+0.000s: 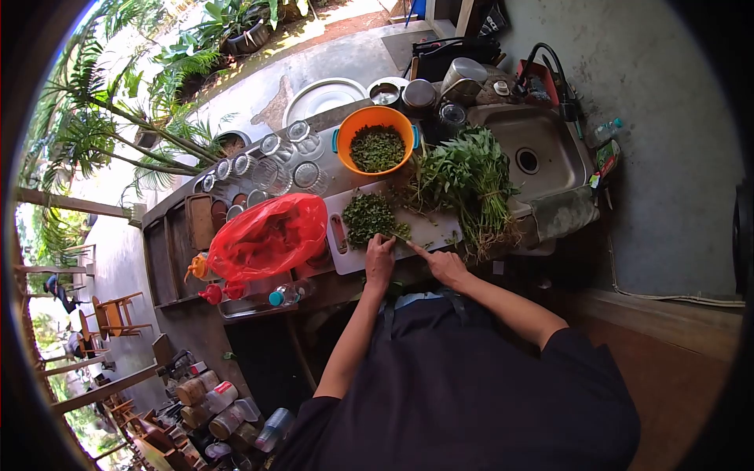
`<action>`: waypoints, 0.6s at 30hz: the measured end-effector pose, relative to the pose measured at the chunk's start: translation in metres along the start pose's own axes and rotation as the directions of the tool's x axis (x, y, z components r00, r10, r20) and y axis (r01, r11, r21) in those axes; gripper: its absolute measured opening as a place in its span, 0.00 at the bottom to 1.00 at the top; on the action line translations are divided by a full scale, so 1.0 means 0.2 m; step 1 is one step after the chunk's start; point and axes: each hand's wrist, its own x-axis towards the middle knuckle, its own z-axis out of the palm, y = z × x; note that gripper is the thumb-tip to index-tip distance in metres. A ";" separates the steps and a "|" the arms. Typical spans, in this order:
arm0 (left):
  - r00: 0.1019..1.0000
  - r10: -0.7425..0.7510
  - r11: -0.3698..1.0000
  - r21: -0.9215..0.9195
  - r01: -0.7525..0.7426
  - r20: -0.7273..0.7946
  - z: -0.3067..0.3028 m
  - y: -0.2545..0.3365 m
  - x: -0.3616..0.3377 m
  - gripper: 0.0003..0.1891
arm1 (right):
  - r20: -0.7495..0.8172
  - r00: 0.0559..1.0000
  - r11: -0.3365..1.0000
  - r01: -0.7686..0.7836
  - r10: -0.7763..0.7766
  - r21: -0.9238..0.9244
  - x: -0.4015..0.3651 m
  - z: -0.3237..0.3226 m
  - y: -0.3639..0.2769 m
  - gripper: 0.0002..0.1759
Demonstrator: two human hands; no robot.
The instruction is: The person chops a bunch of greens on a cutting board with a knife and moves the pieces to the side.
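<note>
A white cutting board (440,228) lies on the counter in front of me, with a heap of chopped green leaves (367,220) on it. My left hand (380,259) is at the heap's near edge, its fingers bent together; what they pinch is too small to make out. Just right of it, my right hand (446,267) grips a knife (400,238), its index finger stretched toward the left hand. Only a thin part of the blade shows. A big bunch of long-stemmed leafy greens (475,177) covers the board's right end. Behind the board stands an orange colander (351,124) holding more chopped greens.
A red plastic bag (267,235) sits left of the board, with a blue-capped bottle (289,294) nearby. Several glass jars (310,177) stand behind the bag. At the right is a metal sink (561,153) with a black faucet (550,55); a cloth (561,212) hangs over its front edge.
</note>
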 end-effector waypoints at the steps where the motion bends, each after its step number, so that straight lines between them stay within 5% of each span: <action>1: 1.000 -0.007 1.000 -0.012 0.007 -0.007 0.01 -0.01 0.00 0.15 | 0.005 1.000 1.000 0.006 -0.006 -0.015 -0.01 0.00 0.00 0.49; 18: 0.998 -0.052 0.996 -0.076 0.051 -0.018 0.03 0.00 0.01 0.10 | 0.006 1.000 1.000 -0.026 0.026 -0.009 -0.07 -0.15 -0.06 0.46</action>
